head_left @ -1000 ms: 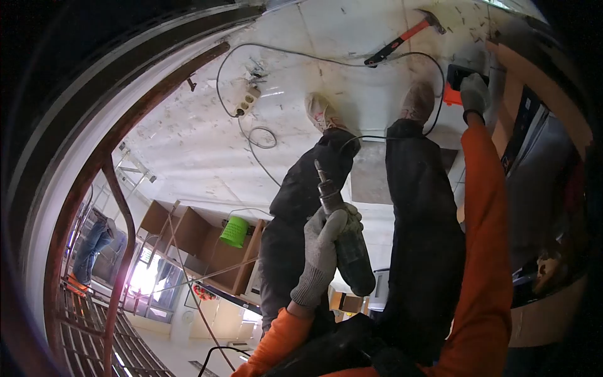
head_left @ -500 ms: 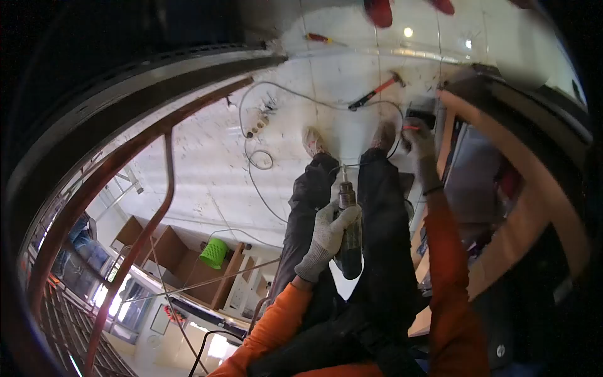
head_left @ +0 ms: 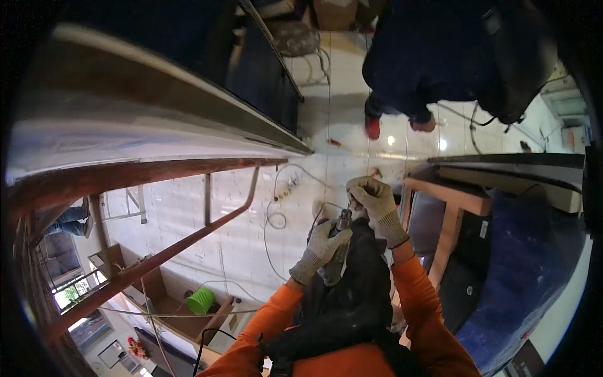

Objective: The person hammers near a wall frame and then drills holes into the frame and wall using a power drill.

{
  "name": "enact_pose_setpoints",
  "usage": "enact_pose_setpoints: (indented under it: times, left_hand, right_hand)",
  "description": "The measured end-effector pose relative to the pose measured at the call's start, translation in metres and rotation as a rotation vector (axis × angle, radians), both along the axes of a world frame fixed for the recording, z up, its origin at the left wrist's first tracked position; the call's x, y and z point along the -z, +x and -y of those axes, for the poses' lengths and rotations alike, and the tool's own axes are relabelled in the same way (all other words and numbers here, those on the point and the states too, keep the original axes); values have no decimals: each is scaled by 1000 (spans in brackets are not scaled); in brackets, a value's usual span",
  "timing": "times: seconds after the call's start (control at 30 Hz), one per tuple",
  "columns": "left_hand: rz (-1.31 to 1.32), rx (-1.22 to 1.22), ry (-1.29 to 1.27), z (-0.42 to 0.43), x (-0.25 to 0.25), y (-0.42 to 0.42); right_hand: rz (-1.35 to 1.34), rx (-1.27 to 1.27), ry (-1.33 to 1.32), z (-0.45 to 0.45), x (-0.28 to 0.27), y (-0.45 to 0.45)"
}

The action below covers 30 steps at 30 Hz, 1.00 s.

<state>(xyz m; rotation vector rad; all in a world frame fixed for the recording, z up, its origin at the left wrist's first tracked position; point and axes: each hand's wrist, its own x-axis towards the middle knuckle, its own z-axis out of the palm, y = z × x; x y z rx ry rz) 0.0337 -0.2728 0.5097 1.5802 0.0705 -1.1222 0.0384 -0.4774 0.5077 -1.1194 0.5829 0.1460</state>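
Perhaps a room under renovation: scaffold frame, tiled floor.

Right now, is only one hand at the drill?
No, the left hand grips the drill and the right hand is at its tip.

we wear pale grey gloves and bright orange sleeves. at seven o'clock we see a lime-green basket, at eight a rusty red-brown rail, at two a red shoe, and white floor gridded with thin lines.
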Motion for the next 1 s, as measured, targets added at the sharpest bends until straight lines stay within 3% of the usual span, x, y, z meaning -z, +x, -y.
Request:
enact_pose_setpoints:
  times: [0.07,0.27,0.6,0.7,0.87,1.0]
  left_hand:
    - [250,34,34,-16,-4,-5]
    - [385,182,154,-50,-106,13]
    - [268,-7,64,-68,-103,-14]
    - [295,10,161,-59,-114,-11]
    - [296,-126,109,-21,-96,-12]
    - [314,-201,94,22,-130,12]
  right_hand:
    - [60,-27,-119,-11,-41,3]
    - [119,-125,-283,-45,-106,4]
    - [134,-184,-319,-66,-111,2]
    - [144,-265,-314,-53,-119,10]
    - [242,-369,-322,-18,-125,31]
    - [265,-435,-368,20,-143,65]
